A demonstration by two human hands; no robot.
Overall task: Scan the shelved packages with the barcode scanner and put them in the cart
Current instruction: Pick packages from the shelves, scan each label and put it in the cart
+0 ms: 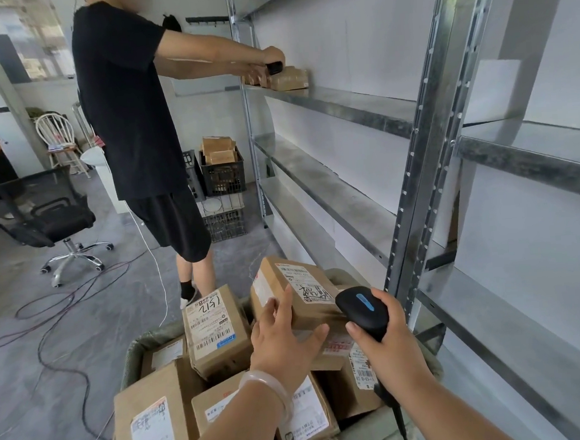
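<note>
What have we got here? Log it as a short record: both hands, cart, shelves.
left hand: grips the handwritten-label package on top of the cart's pile
right hand: holds the barcode scanner, head towards that package
cart: heaped with labelled cardboard packages
shelves: a few small packages on an upper level, far end
other person: both arms reaching to those, black device in hand

White walls [355, 43], grey floor [26, 393] strewn with cables [64, 304], black office chair [53, 215].
</note>
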